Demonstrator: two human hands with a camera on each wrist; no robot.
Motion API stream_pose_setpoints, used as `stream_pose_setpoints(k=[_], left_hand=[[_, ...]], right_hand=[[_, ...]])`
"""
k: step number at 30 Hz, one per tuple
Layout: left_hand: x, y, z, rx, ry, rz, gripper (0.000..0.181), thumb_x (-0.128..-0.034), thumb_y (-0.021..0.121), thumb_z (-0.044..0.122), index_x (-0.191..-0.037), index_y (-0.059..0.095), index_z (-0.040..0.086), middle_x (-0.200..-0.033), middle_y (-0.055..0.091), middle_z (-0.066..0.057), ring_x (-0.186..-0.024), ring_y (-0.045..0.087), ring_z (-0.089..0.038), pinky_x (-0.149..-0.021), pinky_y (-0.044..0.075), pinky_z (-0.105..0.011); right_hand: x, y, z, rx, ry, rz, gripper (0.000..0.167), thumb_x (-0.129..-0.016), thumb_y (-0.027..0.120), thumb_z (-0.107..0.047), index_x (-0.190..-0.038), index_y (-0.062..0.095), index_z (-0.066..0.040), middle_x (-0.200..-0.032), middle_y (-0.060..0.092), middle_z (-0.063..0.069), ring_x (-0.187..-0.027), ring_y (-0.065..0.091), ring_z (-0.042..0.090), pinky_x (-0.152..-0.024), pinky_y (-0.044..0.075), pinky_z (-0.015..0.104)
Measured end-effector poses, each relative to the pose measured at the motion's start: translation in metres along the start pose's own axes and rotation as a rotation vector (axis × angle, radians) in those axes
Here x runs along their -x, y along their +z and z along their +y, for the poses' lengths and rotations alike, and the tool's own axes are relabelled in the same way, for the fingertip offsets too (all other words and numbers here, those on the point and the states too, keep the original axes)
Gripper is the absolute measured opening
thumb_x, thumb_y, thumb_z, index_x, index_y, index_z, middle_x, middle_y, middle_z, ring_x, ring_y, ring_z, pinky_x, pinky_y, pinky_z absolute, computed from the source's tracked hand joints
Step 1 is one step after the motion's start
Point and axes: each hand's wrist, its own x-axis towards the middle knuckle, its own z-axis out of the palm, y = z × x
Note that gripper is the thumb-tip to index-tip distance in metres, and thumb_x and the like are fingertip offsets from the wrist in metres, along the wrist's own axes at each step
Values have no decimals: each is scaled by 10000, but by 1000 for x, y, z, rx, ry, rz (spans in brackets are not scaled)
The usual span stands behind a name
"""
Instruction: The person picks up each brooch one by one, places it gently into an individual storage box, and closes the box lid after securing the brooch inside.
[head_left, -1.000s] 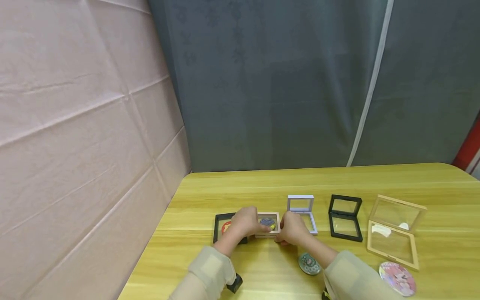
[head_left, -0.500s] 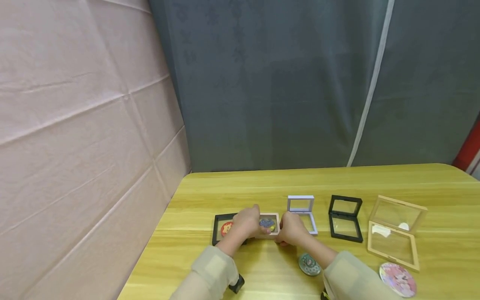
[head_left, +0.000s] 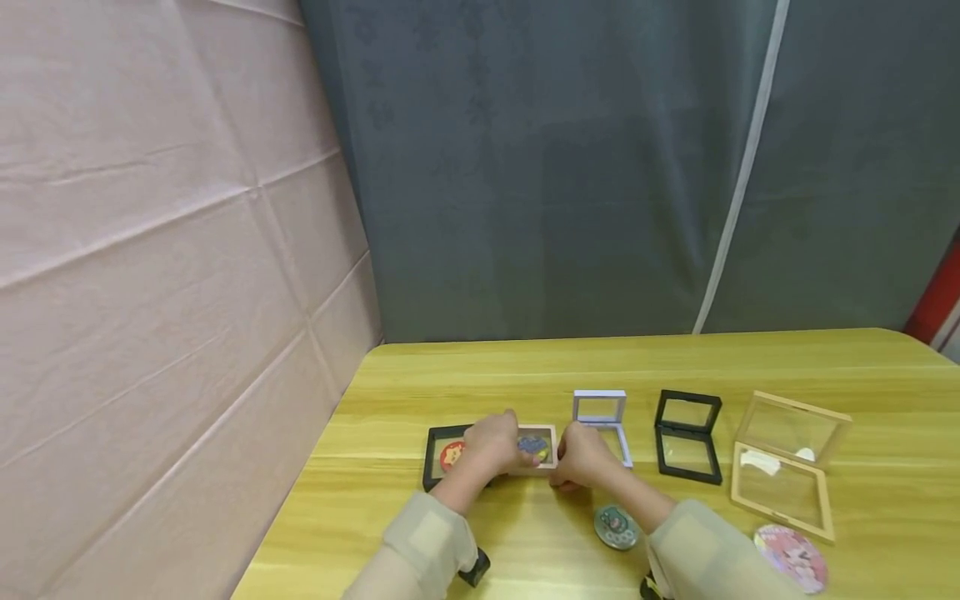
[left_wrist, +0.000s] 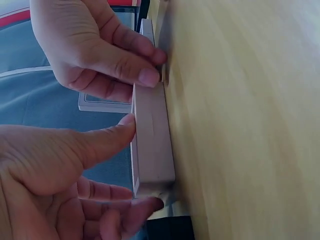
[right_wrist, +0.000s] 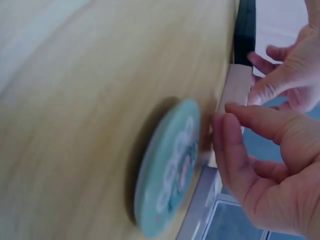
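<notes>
A pale pink display frame (head_left: pixel 545 471) lies flat on the table with a blue and yellow item (head_left: pixel 534 447) behind its clear film. My left hand (head_left: pixel 489 443) grips its left end, thumb on the upper face and fingers at the end, as the left wrist view shows. At the right front corner, my right hand (head_left: pixel 583 457) pinches the frame's edge between thumb and fingers. Just left of it, partly behind my left hand, lies a black display frame (head_left: pixel 437 457) holding a red round badge (head_left: pixel 452 456). A green round badge (right_wrist: pixel 167 170) rests near my right wrist.
Further right stand a small white frame (head_left: pixel 622 446), a black frame (head_left: pixel 691 477) and a larger tan frame (head_left: pixel 780 518), all hinged open. A pink round badge (head_left: pixel 792 558) lies at the front right. A pinkish cloth wall (head_left: pixel 187 333) borders the left side.
The pink frame's two layers, slightly apart at its front edge a second ago, now look pressed together. My left hand has shifted slightly right; the black frame beside it has moved slightly left.
</notes>
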Motion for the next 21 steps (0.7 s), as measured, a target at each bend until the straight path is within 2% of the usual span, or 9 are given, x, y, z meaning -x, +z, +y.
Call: stream_pose_setpoints(k=[3, 6, 8, 10, 14, 15, 17, 21], left_hand=[[2, -3, 4, -35, -15, 12, 641, -622, 762, 504, -1064, 556, 89, -749, 568, -40, -639, 519, -177, -531, 417, -332], [7, -8, 11, -43, -1, 36, 516, -644, 747, 504, -927, 585, 104, -680, 536, -10, -591, 492, -153, -485, 400, -311], [11, -12, 15, -23, 40, 43, 413, -671, 738, 478, -776, 571, 115, -608, 484, 14, -538, 449, -130, -448, 372, -284], [15, -15, 20, 4, 115, 39, 385, -688, 738, 446, -645, 525, 128, -548, 435, 35, -493, 402, -109, -414, 339, -260], [23, -14, 30, 75, 284, -34, 377, -691, 752, 381, -597, 494, 122, -520, 404, 59, -473, 351, -83, -416, 307, -225], [25, -12, 32, 99, 308, -64, 383, -690, 755, 371, -596, 489, 112, -510, 384, 61, -468, 332, -81, -417, 289, -220], [28, -9, 37, 146, 338, -116, 358, -688, 760, 354, -635, 511, 103, -536, 403, 68, -481, 342, -74, -436, 301, -209], [33, 0, 46, 258, 332, -205, 330, -687, 769, 310, -648, 530, 86, -540, 440, 55, -453, 406, -78, -432, 333, -197]], right_hand=[[4, -7, 1, -1, -16, -43, 249, -549, 755, 89, -519, 522, 4, -437, 544, 57, -360, 535, 128, -397, 453, 229], [9, -16, 1, -5, -8, -68, 215, -563, 753, 79, -600, 549, 22, -449, 549, 58, -378, 547, 146, -416, 464, 244], [11, -24, 0, -7, 4, -85, 221, -574, 752, 77, -683, 567, 28, -472, 555, 60, -402, 558, 161, -439, 479, 263], [14, -33, 0, -3, 20, -95, 238, -583, 747, 79, -745, 578, 35, -486, 561, 67, -416, 564, 168, -448, 484, 271], [19, -50, 5, 23, 30, -106, 233, -589, 731, 84, -773, 594, 42, -503, 562, 64, -423, 551, 148, -448, 485, 276], [21, -54, 7, 33, 23, -110, 230, -593, 726, 83, -780, 598, 47, -505, 562, 62, -424, 545, 141, -447, 482, 272], [25, -61, 11, 60, 23, -117, 217, -599, 729, 75, -772, 606, 35, -508, 555, 49, -421, 531, 125, -442, 474, 260], [33, -70, 19, 108, -3, -171, 204, -599, 728, 77, -744, 598, 16, -479, 539, 45, -397, 490, 110, -422, 438, 238]])
